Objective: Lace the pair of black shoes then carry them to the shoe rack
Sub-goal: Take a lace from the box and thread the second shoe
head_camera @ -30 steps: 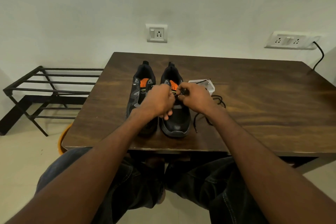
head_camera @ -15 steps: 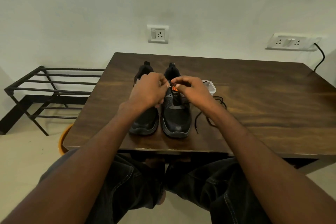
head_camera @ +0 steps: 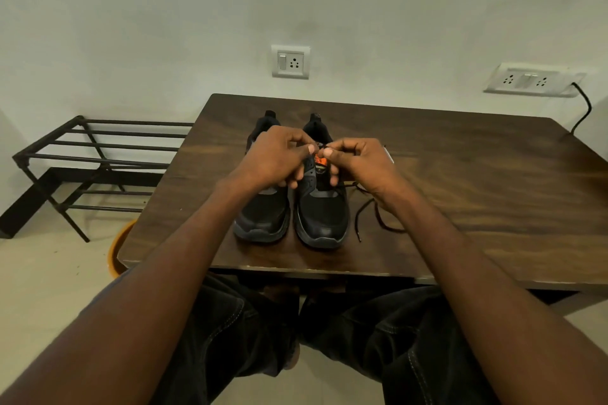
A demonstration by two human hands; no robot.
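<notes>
Evidently threading, the left hand [head_camera: 273, 158] and right hand [head_camera: 360, 163] each pinch the lace [head_camera: 373, 210] above the right shoe [head_camera: 324, 207], its slack trailing toward four o'clock.

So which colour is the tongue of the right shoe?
Orange, on the tongue of the black right shoe; the head view shows it.

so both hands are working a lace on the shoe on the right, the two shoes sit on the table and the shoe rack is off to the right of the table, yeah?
Not quite: the shoe rack stands to the left of the table, as the head view shows. The rest holds: the left hand and right hand pinch a lace over the right shoe, and the left shoe sits beside it on the table.
</notes>
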